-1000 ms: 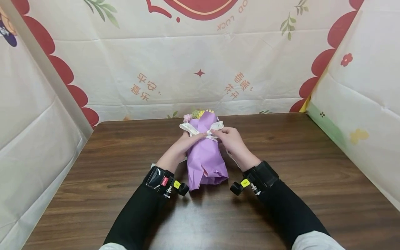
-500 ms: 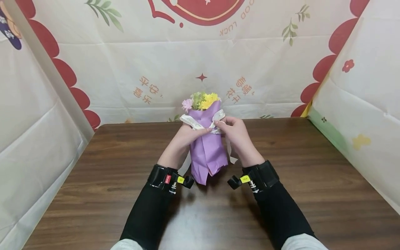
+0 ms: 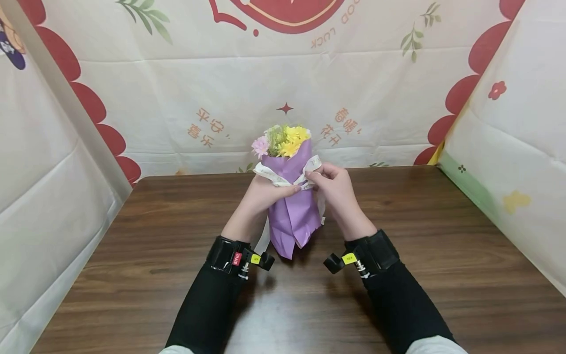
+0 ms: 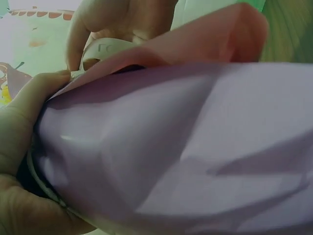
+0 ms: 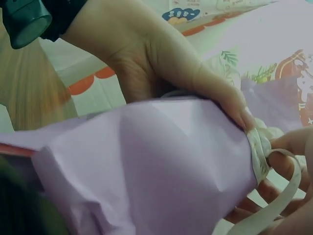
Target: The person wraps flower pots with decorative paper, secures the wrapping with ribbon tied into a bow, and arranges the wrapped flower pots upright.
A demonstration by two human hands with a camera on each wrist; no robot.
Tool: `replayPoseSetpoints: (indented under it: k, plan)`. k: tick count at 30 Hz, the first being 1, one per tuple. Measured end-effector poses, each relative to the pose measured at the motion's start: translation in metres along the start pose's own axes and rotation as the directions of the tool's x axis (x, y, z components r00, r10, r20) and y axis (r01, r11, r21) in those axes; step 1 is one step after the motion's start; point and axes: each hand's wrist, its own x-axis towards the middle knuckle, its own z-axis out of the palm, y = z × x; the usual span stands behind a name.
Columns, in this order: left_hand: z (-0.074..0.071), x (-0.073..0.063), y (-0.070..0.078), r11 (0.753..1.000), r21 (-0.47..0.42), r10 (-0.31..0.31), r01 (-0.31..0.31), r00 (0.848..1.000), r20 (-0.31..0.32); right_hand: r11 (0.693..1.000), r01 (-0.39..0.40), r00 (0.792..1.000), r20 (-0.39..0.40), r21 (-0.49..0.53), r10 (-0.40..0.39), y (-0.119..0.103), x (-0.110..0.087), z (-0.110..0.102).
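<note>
A bouquet wrapped in purple paper (image 3: 292, 216) stands upright, leaning slightly, between both hands. Out of its top show yellow flowers (image 3: 293, 141), a pink flower (image 3: 261, 146) and some green filler. White ribbon (image 3: 270, 175) circles its waist, with loops spreading to either side and tails hanging down. The left hand (image 3: 261, 194) grips the bouquet from the left, thumb pressed across the ribbon at the front; its fingers are hidden behind the paper in the head view. At the ribbon's knot, the right hand (image 3: 336, 189) pinches the ribbon, a strip of which (image 5: 274, 208) curves from its fingers.
The bouquet is over a dark wooden table (image 3: 177, 275), towards its back edge. White printed cloth (image 3: 283, 73) rises behind the table, with similar cloth panels on the left and right. Each wrist wears a black band with a small camera (image 3: 333, 263).
The bouquet has tipped up, so more of its flowers show above the paper. Both hands stay at the ribbon, the right one shifting slightly right with the strip.
</note>
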Motion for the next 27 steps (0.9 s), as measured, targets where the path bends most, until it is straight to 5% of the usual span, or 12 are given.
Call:
replayPoseSetpoints:
  k: [3,8,13,17,22,27]
  plan:
    - [-0.001,0.001,0.003,0.992,0.123,0.023,-0.018,0.999,-0.039,0.999,-0.025,0.999,0.031,0.026,0.025,-0.003,0.001,-0.003]
    - [-0.003,0.001,0.005,0.964,0.261,0.076,-0.054,0.994,-0.078,0.994,-0.017,1.0,0.011,-0.111,0.018,-0.011,0.002,-0.007]
    - [-0.008,0.001,0.007,0.961,0.273,0.085,-0.043,0.986,-0.144,0.98,-0.008,1.0,-0.024,-0.197,0.004,-0.015,0.001,-0.008]
    - [-0.011,-0.001,0.008,0.961,0.276,0.083,-0.029,0.979,-0.185,0.974,0.01,0.997,0.078,-0.228,0.008,-0.009,0.005,-0.009]
    - [-0.01,0.0,0.003,0.972,0.195,0.16,-0.133,0.979,-0.129,0.98,0.05,0.974,0.228,-0.193,-0.005,0.005,0.011,-0.011]
    - [-0.004,0.002,-0.008,0.975,0.141,0.183,-0.17,0.979,-0.091,0.982,0.072,0.975,0.221,-0.177,-0.032,0.011,0.014,-0.013]
